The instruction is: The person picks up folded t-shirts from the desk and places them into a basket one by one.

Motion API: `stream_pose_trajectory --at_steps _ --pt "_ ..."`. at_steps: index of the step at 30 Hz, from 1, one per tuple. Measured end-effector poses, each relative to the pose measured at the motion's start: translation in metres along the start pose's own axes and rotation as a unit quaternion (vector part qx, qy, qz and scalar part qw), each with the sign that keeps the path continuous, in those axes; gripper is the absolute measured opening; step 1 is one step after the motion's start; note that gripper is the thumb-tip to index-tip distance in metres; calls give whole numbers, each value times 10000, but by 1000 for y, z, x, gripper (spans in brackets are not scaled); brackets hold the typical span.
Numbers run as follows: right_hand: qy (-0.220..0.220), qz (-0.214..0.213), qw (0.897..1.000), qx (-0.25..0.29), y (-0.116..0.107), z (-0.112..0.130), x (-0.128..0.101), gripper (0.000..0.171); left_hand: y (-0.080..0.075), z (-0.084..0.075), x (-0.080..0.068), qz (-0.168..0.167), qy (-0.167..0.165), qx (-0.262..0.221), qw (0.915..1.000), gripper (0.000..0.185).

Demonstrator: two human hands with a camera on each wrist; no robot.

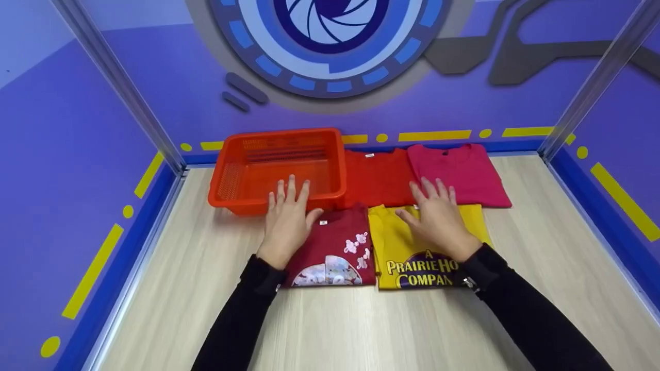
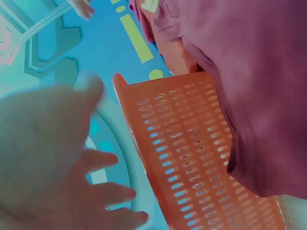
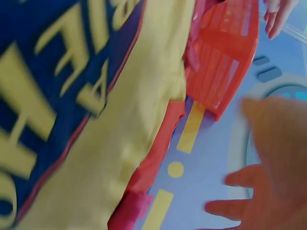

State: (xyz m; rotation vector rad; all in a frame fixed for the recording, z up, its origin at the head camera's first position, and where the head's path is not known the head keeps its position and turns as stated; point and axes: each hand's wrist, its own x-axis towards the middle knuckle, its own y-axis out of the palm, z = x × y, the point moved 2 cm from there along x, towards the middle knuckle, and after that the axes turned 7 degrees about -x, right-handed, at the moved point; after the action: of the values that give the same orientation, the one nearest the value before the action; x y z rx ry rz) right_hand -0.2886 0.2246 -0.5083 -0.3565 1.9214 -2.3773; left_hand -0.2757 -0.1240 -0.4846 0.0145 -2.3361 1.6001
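Note:
My left hand (image 1: pixel 287 226), fingers spread, hovers over the left edge of a folded maroon T-shirt (image 1: pixel 340 242), its fingertips overlapping the front rim of an orange plastic basket (image 1: pixel 278 198). White bear prints mark that shirt. My right hand (image 1: pixel 438 219) is spread above a folded yellow T-shirt (image 1: pixel 394 242) with dark purple and yellow lettering. Both hands are free of any object. The left wrist view has the maroon shirt (image 2: pixel 259 86) beside the slotted basket wall (image 2: pixel 187 153); in the right wrist view the yellow shirt (image 3: pixel 129 105) fills the left side.
Behind these lie a folded red T-shirt (image 1: pixel 379 178) and a folded pink T-shirt (image 1: pixel 464 178), side by side to the right of the basket. Purple panels with yellow dashes (image 1: pixel 434 136) enclose the wooden tabletop (image 1: pixel 335 330) at the back and both sides.

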Motion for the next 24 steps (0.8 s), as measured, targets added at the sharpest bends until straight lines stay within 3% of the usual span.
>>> stream_pose_trajectory --at_steps 4,6,8,11,16,20,24 --pt "-200 -417 9983 344 -2 9 0 49 -7 6 -7 -1405 262 134 9896 25" --pt "-234 -485 9969 566 -3 16 2 38 -10 13 -11 -1638 149 64 9864 23" --pt "-243 -389 9961 747 -5 23 6 33 -11 22 -13 -1454 -92 -75 9893 23" --pt "-249 90 9956 894 -3 35 14 32 -7 40 -14 -764 -547 -349 9950 22" --pt "-526 1000 9902 816 13 61 28 34 9 69 -14 263 -1212 -423 9914 35" --pt "-811 1025 9910 291 27 81 40 31 21 81 -10 512 -1440 -413 9874 44" --pt "-818 902 9920 -335 37 94 49 36 28 87 -5 549 -1538 -489 9854 47"
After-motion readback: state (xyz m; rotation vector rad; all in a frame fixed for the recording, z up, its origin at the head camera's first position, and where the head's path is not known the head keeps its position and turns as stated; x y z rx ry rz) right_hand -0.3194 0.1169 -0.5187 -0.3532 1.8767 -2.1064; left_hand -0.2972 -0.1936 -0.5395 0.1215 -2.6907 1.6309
